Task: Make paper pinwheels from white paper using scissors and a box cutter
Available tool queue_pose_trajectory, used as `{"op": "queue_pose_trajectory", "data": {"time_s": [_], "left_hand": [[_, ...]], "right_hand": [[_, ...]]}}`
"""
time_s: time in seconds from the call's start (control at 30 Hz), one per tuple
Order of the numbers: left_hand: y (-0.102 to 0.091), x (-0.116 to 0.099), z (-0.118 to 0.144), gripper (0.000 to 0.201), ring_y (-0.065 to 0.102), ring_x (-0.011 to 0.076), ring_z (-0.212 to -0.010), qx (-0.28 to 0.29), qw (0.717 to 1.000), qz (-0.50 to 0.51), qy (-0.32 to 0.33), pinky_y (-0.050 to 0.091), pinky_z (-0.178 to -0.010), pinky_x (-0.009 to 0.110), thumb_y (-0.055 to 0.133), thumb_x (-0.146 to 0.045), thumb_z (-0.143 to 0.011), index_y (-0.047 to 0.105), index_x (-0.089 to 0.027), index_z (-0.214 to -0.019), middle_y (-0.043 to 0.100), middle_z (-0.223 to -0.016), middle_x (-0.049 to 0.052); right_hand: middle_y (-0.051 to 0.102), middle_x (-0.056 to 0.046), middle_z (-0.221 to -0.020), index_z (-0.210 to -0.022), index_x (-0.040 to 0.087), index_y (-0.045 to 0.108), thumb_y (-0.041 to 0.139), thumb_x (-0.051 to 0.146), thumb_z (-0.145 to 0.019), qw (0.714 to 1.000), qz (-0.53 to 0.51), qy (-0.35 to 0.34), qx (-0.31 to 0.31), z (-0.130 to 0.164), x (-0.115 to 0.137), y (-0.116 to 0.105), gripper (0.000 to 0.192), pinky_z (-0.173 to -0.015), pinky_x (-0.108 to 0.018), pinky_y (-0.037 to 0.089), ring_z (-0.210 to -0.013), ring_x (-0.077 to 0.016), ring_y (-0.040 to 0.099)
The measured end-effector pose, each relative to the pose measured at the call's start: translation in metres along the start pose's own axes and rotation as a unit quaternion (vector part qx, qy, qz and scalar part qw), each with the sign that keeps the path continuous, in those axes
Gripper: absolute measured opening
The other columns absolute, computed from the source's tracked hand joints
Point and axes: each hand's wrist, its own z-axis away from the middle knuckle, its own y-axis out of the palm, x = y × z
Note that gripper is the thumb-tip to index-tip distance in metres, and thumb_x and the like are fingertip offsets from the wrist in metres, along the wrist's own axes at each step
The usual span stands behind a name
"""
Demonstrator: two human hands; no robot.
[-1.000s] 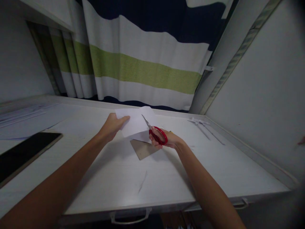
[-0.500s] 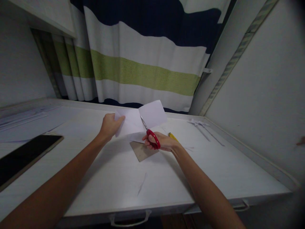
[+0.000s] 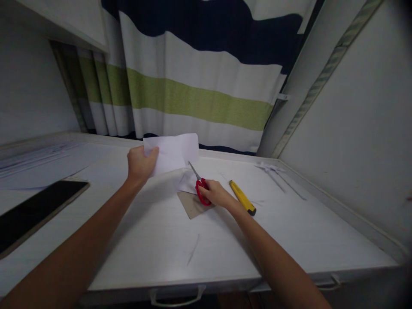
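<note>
My left hand [image 3: 141, 163] pinches the left end of a white sheet of paper [image 3: 174, 150], which is raised above the desk. In my right hand [image 3: 214, 192] is a pair of scissors [image 3: 202, 191] with red handles. Their blades point up and to the left, the tip close to the paper's lower right edge. Beneath the scissors lie another white piece of paper [image 3: 188, 182] and a grey-brown piece of card [image 3: 191, 206], partly covered by the hand. A yellow box cutter [image 3: 242, 198] rests just right of my right hand.
A large dark flat device [image 3: 38, 210] lies at the left, in front of stacked white papers [image 3: 41, 161]. Thin paper flowers on stems [image 3: 273, 174] lie at the back right. A striped curtain [image 3: 199, 98] hangs behind the white desk [image 3: 151, 249].
My left hand has moved the paper left, away from the scissors, whose blades were over it before. My right hand has dropped slightly, and the box cutter has come into fuller view.
</note>
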Motion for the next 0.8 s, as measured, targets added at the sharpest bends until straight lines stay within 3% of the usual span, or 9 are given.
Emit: {"op": "queue_pose_trajectory", "data": {"time_s": [0.2, 0.33, 0.47, 0.8], "left_hand": [[-0.004, 0.002, -0.003, 0.025, 0.049, 0.0163, -0.055, -0.019, 0.994, -0.089, 0.059, 0.033, -0.051, 0.025, 0.045, -0.034, -0.068, 0.042, -0.018, -0.049, 0.045, -0.05, 0.001], [-0.002, 0.002, -0.001, 0.025, 0.045, 0.0149, -0.051, -0.017, 0.993, -0.077, 0.091, 0.029, -0.05, 0.025, 0.044, -0.032, -0.068, 0.038, -0.019, -0.048, 0.041, -0.047, 0.0], [0.0, 0.0, 0.002, 0.029, 0.041, 0.0133, -0.047, -0.017, 0.992, -0.069, 0.106, 0.026, -0.048, 0.025, 0.044, -0.033, -0.069, 0.032, -0.02, -0.046, 0.035, -0.045, -0.001], [0.005, -0.002, 0.012, 0.027, 0.05, 0.0149, -0.055, 0.042, 0.981, -0.094, 0.167, 0.033, -0.055, 0.023, 0.039, -0.036, -0.073, 0.049, -0.018, -0.057, 0.051, -0.054, 0.001]], "right_hand": [[0.054, -0.009, -0.075, -0.084, 0.014, 0.048, 0.049, 0.027, -0.073, 0.994, 0.077, -0.015, -0.071, 0.004, 0.003, -0.002, 0.017, -0.058, -0.026, 0.035, -0.065, -0.0157, 0.048], [0.05, -0.018, -0.098, -0.104, 0.006, 0.043, 0.039, 0.012, -0.076, 0.975, 0.141, -0.056, -0.162, 0.001, 0.008, -0.004, 0.029, -0.074, -0.033, 0.036, -0.09, -0.0226, 0.046], [0.048, -0.018, -0.102, -0.108, 0.007, 0.042, 0.036, 0.009, -0.076, 0.957, 0.157, -0.076, -0.234, -0.003, 0.011, -0.001, 0.033, -0.08, -0.039, 0.034, -0.097, -0.0255, 0.041], [0.045, -0.018, -0.1, -0.103, 0.006, 0.038, 0.052, 0.026, -0.072, 0.979, 0.101, -0.019, -0.179, -0.002, 0.007, 0.007, 0.041, -0.079, -0.039, 0.037, -0.093, -0.024, 0.042]]}}
